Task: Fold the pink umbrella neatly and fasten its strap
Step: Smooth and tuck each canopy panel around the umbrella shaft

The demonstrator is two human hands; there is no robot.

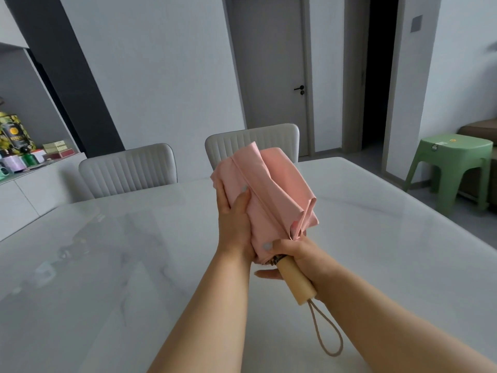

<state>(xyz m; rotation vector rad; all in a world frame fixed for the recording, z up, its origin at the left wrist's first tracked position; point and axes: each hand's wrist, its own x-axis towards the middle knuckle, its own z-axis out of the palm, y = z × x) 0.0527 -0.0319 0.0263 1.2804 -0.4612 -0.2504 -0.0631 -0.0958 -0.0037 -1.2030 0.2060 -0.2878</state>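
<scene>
Pink umbrella (271,195) canopy is clasped by the left hand (236,224); right hand (301,254) grips its handle (297,281).

Both bare forearms reach forward from the near edge and converge at the centre. The left hand (236,219) is raised with fingers extended upward and the thumb angled right. The right hand (298,258), just nearer and right, is curled closed, thumb forward.
</scene>
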